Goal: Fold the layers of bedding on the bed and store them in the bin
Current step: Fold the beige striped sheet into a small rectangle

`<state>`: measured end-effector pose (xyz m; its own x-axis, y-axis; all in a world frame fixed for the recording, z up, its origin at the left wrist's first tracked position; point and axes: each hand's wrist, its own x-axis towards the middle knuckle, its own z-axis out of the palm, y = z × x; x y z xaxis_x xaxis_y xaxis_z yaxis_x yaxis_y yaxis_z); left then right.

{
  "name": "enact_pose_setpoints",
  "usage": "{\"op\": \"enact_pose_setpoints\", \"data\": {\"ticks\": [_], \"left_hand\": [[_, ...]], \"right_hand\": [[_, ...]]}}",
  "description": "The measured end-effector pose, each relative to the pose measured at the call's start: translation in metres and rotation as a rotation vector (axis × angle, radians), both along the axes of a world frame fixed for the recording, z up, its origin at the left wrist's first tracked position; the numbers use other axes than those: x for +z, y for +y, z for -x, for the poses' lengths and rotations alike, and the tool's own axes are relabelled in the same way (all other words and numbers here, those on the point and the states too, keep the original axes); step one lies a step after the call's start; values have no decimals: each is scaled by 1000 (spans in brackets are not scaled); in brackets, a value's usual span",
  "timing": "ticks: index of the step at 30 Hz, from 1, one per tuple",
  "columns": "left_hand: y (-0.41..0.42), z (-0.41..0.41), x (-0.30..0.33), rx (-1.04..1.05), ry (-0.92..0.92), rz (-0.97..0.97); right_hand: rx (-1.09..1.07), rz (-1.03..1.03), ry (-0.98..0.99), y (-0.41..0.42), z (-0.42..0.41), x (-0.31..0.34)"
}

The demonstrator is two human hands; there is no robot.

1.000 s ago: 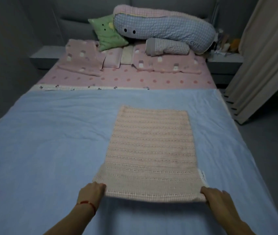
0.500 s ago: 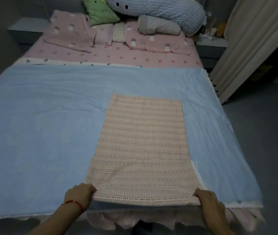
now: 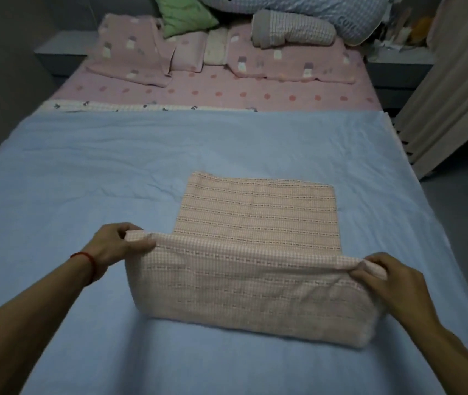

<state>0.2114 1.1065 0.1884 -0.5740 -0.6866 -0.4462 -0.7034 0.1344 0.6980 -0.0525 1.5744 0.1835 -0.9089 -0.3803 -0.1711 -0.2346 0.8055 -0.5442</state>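
- Pink woven blanket (image 3: 258, 218): lies folded on the blue sheet (image 3: 84, 172), slightly toward 5 o'clock of the bed's centre. Its near edge is lifted and turned toward 12 o'clock, the raised part standing as a flap above the flat part.
- Left hand (image 3: 115, 246): at 9 o'clock of the blanket, fingers pinched shut on the left corner of the lifted edge. A red string sits on the wrist.
- Right hand (image 3: 395, 283): at 4 o'clock of the blanket, fingers closed on the right corner of the same edge.
- Blue sheet: covers most of the bed, creased around the blanket.
- Pink pillows (image 3: 133, 52): at 12 o'clock, with a green cushion (image 3: 184, 12) behind.
- Curtain (image 3: 455, 89): at 2 o'clock, beside the bed.
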Motion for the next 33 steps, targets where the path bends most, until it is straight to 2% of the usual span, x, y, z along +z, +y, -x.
{"op": "enact_pose_setpoints", "data": {"ticks": [2,5,7,9,11,13,16,20,23,26,29,33], "left_hand": [[-12,36,-29,114,74,32],[-34,86,-107,274,104,-34],[-37,101,-159,285,24,-96],[-31,99,-208,245,-58,12],[-24,94,-229,285,-40,96],[-16,81,-231,255,-52,173],[2,53,-213,133,-127,224],[29,-7,-203,149,-183,22],[41,-24,-198,144,-169,-54],[40,-13,-183,125,-105,26],[40,-14,-181,154,-62,128],[49,-25,-209,71,-233,151]], "right_hand": [[-50,114,-83,-29,41,-14],[-82,125,-162,-62,96,-80],[-154,111,-225,-74,116,-133],[-240,124,-263,-82,117,-180],[-349,169,-274,-84,113,-201],[-392,136,-276,-75,108,-207],[-448,35,-445,-47,92,-195],[-434,8,-655,-15,54,-178],[-421,69,-712,-1,21,-170],[-387,141,-629,11,11,-170],[-505,181,-540,18,-1,-174],[-461,90,-516,21,-31,-196]]}}
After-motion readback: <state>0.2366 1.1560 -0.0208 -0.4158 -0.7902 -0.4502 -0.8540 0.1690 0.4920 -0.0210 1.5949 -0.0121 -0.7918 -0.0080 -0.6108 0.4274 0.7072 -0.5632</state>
